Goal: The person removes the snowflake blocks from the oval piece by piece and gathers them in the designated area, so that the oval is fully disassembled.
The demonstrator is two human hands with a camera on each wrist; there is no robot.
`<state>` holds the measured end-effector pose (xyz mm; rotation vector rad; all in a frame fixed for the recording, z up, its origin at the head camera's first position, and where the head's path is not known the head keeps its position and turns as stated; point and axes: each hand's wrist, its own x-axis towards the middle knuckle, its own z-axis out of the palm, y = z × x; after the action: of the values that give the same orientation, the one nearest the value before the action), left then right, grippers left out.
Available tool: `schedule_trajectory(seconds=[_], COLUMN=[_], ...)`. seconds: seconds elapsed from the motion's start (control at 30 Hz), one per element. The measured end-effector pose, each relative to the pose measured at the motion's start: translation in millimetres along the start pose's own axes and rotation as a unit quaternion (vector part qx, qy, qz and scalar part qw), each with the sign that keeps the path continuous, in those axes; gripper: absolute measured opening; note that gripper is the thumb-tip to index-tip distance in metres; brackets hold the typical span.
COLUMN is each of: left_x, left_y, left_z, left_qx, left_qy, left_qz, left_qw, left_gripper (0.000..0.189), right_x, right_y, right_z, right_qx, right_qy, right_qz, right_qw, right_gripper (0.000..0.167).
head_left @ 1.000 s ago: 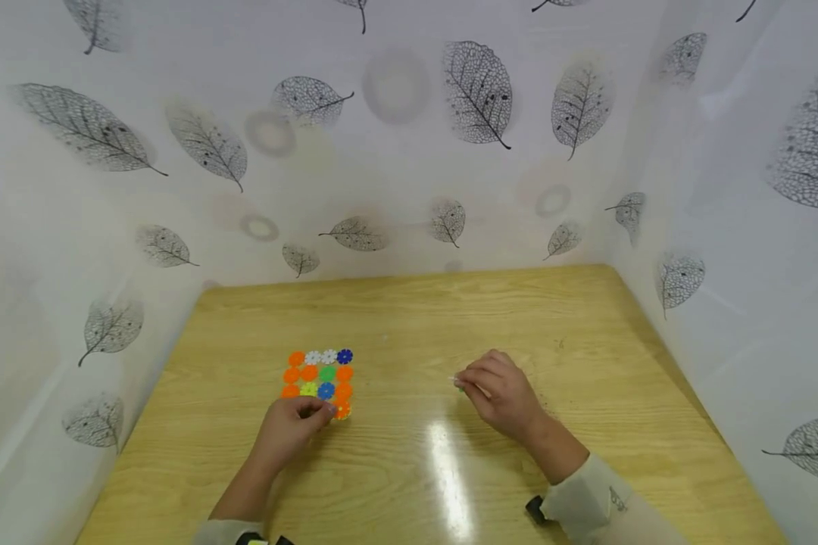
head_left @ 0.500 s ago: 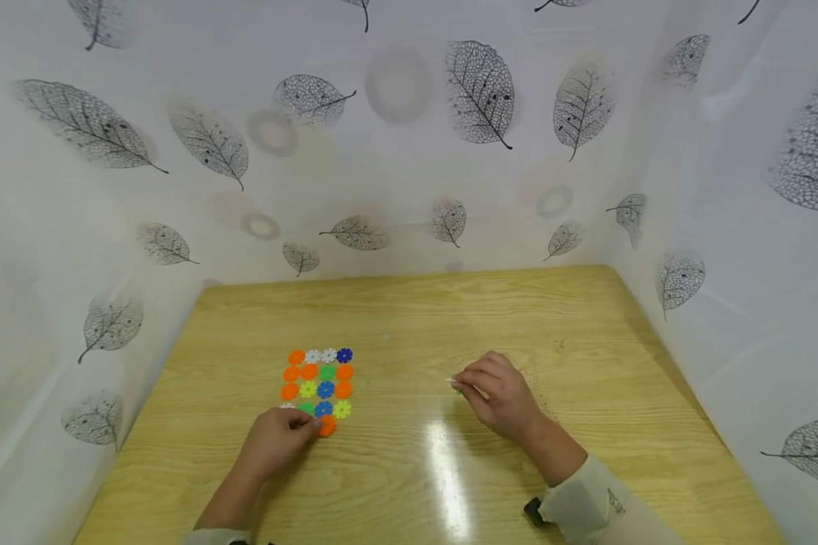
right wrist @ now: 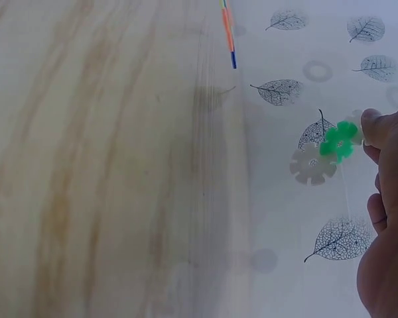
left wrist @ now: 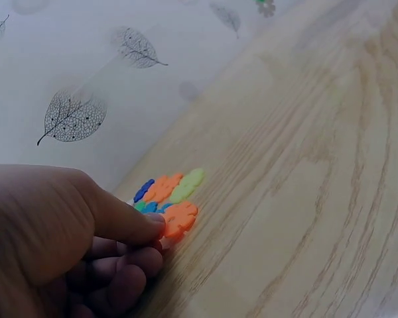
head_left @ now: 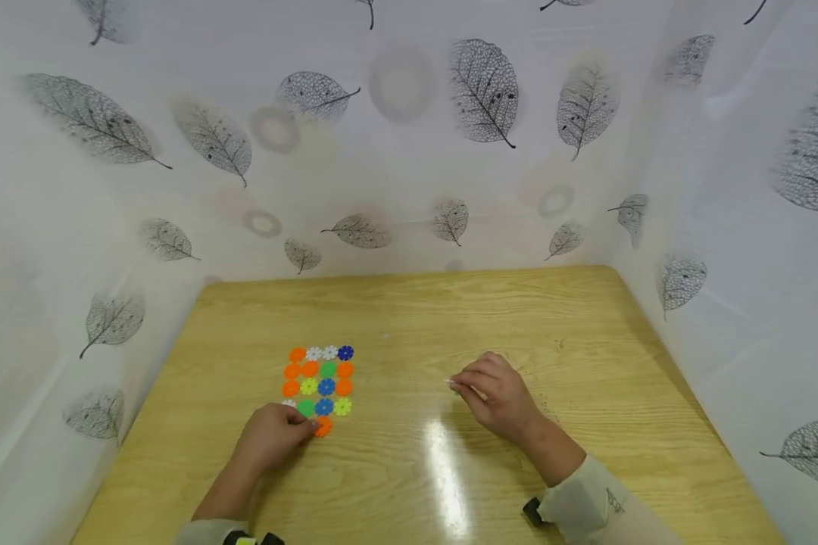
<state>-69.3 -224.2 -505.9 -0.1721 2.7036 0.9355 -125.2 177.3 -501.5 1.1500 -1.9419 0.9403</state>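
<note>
My left hand (head_left: 271,439) pinches an orange flower-shaped plastic disc (head_left: 323,428) between thumb and fingers, just below a block of similar discs in rows. In the left wrist view the thumb lies on the edge of that disc, which stands slightly tilted. A blue disc (head_left: 323,407), a green disc (head_left: 305,409) and a yellow disc (head_left: 342,407) lie just above it. The left hand partly covers a white disc (head_left: 288,405). My right hand (head_left: 497,397) holds a few discs by the edge above the table; a green disc (right wrist: 338,140) and a whitish disc (right wrist: 312,164) show clearly.
Upper rows hold orange, white, green, yellow and blue discs, among them a dark blue disc (head_left: 345,353) at the far right corner. The wooden table (head_left: 409,318) is bounded by a white leaf-patterned curtain (head_left: 395,166) at the back and sides.
My left hand has moved left and nearer to me with the orange disc, down below the lowest row. More of the lower discs show. The right hand has stayed nearly still.
</note>
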Motion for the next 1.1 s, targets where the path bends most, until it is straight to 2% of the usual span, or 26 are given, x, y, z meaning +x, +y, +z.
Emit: schedule_trajectory(seconds=[0.23,0.5,0.7,0.87,1.1], left_x=[6.6,5.8,2.4,1.4,3.2], left_y=[3.4,1.8,4.4,17.0,41.9], left_z=[-5.2,-4.2,-0.1,2.8,13.7], left_qx=[0.007,0.010,-0.003,-0.033,-0.095], left_qy=[-0.014,-0.006,0.009,0.028,0.047], left_qz=[0.003,0.003,0.025,0.052,0.106], left_qw=[0.9999,0.9999,0.9997,0.9977,0.9887], left_gripper=[0.027,0.029,0.025,0.020,0.019], right_x=[1.6,1.8,1.6,1.6,2.0], right_y=[1,0,-2,-5,-8], right_z=[-1,2,4,6,9], right_qx=[-0.002,0.003,0.009,0.010,0.018], right_qy=[0.002,-0.001,-0.001,-0.004,-0.007], right_qz=[0.001,-0.007,-0.011,-0.013,-0.017], right_qw=[1.0000,1.0000,0.9999,0.9999,0.9997], right_gripper=[0.008,0.009,0.009,0.011,0.012])
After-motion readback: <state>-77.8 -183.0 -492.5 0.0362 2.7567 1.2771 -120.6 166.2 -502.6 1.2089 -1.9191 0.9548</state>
